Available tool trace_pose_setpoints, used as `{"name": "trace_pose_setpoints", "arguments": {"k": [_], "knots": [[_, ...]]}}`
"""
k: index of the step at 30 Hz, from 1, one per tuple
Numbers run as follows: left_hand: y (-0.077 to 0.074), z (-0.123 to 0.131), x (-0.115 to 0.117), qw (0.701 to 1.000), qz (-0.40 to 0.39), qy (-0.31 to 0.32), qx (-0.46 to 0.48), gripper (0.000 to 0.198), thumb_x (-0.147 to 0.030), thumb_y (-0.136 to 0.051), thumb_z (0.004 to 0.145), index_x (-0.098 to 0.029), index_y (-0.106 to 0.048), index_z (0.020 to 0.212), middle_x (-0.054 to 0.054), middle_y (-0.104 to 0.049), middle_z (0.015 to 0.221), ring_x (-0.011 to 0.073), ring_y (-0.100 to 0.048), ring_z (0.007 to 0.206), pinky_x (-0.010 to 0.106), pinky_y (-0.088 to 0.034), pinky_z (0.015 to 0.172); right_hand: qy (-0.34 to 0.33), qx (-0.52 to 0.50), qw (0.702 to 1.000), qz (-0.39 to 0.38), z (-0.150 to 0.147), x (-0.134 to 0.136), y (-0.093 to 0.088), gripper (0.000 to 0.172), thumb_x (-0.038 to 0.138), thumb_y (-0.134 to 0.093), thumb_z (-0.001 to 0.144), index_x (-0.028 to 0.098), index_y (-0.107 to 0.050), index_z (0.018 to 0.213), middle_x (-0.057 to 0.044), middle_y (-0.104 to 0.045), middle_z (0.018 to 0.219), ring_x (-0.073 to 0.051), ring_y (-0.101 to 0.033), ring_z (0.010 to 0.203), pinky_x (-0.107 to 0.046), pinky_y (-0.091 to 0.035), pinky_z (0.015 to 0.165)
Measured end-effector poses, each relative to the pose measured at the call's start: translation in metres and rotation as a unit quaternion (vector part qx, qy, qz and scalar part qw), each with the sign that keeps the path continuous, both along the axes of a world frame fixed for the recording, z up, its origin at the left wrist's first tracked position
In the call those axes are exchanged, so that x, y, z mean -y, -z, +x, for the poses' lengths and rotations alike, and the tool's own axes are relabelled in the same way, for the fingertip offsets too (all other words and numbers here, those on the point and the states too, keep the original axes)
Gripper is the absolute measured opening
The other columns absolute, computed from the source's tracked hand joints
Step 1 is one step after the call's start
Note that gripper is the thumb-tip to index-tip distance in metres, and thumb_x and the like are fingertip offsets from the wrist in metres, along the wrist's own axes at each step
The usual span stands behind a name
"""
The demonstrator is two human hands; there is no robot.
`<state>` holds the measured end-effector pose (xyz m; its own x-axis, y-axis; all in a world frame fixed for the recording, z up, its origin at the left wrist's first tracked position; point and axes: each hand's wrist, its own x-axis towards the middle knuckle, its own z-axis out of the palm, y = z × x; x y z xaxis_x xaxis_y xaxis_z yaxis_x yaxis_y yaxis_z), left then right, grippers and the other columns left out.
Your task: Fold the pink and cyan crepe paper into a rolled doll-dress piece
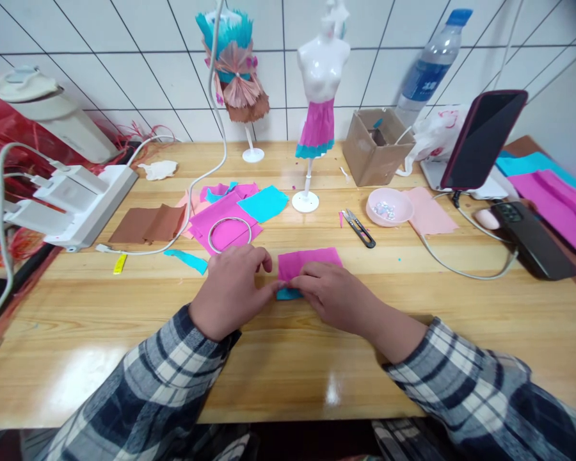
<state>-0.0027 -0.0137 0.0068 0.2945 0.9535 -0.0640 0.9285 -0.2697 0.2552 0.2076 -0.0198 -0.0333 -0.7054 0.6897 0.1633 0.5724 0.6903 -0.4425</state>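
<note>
A magenta crepe paper piece (312, 260) lies on the wooden table (288, 358) in front of me, with a small teal strip (288, 294) along its near edge. My left hand (231, 288) and my right hand (333, 296) meet at that edge. The fingers of both are curled and pinch the paper and teal strip between them. Behind the paper stands a white doll mannequin (319, 70) wearing a magenta skirt with a teal hem (317, 131). A second stand (235, 70) carries a teal and brown paper dress.
Scissors (360, 228), a pink bowl of beads (388, 207), a cardboard box (377, 144) and a propped phone (482, 137) sit to the right. Paper scraps and a wire ring (229, 234) lie left of centre, beside a white power strip (84, 198). More crepe sheets (557, 198) lie far right.
</note>
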Motion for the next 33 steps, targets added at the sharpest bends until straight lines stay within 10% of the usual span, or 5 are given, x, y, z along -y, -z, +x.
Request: {"name": "trace_pose_setpoints", "arguments": {"k": [10,19,25,29,33], "knots": [[0.010,-0.008,-0.012,0.986,0.017,0.003,0.168,0.022,-0.039,-0.058,0.086,-0.018,-0.058,0.094,0.002,-0.057,0.081,0.0192,-0.055,0.079,0.033,-0.044,0.074,0.002,0.027,0.996,0.081,0.026,-0.002,-0.014,0.018,0.037,-0.063,0.089,0.021,-0.068,0.097,-0.005,-0.066,0.092,-0.022,-0.056,0.088,-0.036,-0.037,0.076],[0.004,-0.008,-0.010,0.951,-0.002,0.246,0.188,0.088,-0.058,-0.082,0.061,-0.024,-0.051,0.136,0.013,-0.050,0.143,0.0337,-0.043,0.131,0.051,-0.030,0.111,0.061,-0.038,0.995,0.064,0.031,-0.010,-0.014,0.010,0.023,-0.058,0.090,0.018,-0.063,0.083,-0.003,-0.065,0.082,-0.018,-0.054,0.078,-0.032,-0.036,0.072],[0.008,0.008,-0.005,0.952,0.063,0.162,0.251,0.016,-0.034,-0.066,0.086,-0.022,-0.074,0.093,0.005,-0.076,0.093,0.0206,-0.065,0.094,0.038,-0.044,0.095,0.071,-0.203,0.976,-0.015,0.034,-0.005,-0.020,0.007,0.023,-0.058,0.089,0.017,-0.062,0.089,-0.004,-0.066,0.085,-0.018,-0.058,0.082,-0.031,-0.042,0.076],[0.011,0.012,-0.002,0.909,0.038,-0.041,0.413,0.022,-0.039,-0.066,0.084,-0.018,-0.073,0.082,0.003,-0.074,0.079,0.0162,-0.064,0.071,0.028,-0.050,0.074,0.145,-0.270,0.942,-0.135,0.042,-0.008,-0.024,0.045,0.042,-0.072,0.079,0.018,-0.060,0.115,-0.007,-0.069,0.103,-0.021,-0.063,0.094,-0.036,-0.045,0.088],[0.011,0.010,-0.001,0.845,-0.007,-0.115,0.523,0.027,-0.042,-0.073,0.077,-0.016,-0.070,0.079,0.000,-0.070,0.071,0.0138,-0.060,0.066,0.023,-0.049,0.065,0.192,-0.336,0.869,-0.309,0.047,-0.018,-0.022,0.039,0.046,-0.077,0.068,0.017,-0.065,0.092,-0.003,-0.067,0.077,-0.018,-0.063,0.075,-0.032,-0.048,0.073]]}}
